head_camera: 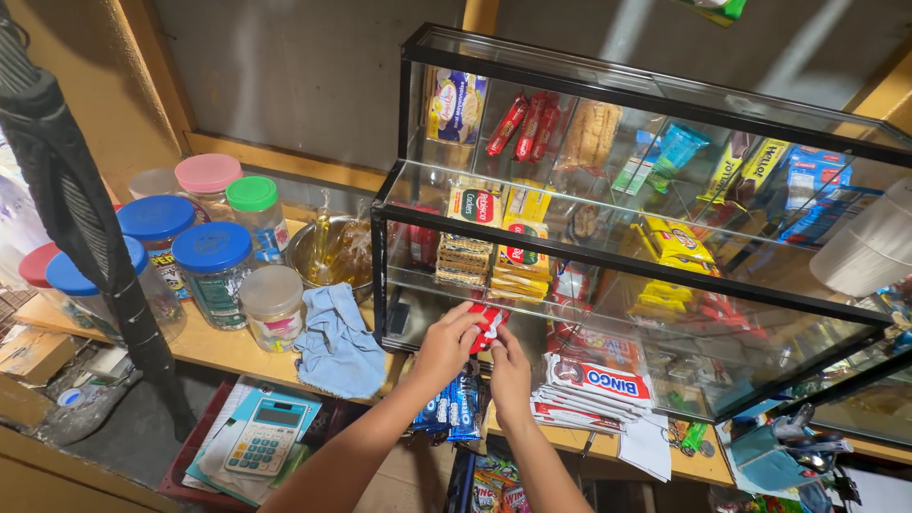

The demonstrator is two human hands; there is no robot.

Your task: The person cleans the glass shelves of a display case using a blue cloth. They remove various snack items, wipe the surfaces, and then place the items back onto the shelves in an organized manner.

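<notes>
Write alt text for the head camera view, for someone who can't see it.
Two bare hands, left hand and right hand, hold a small red packet at the open front of a glass display case stocked with snack packets. Lidded plastic jars, a blue cloth and a calculator lie to the left.

A wooden counter [223, 350] bears plastic jars [215, 271], a blue cloth [336, 344] and a glass case [627, 247].
</notes>
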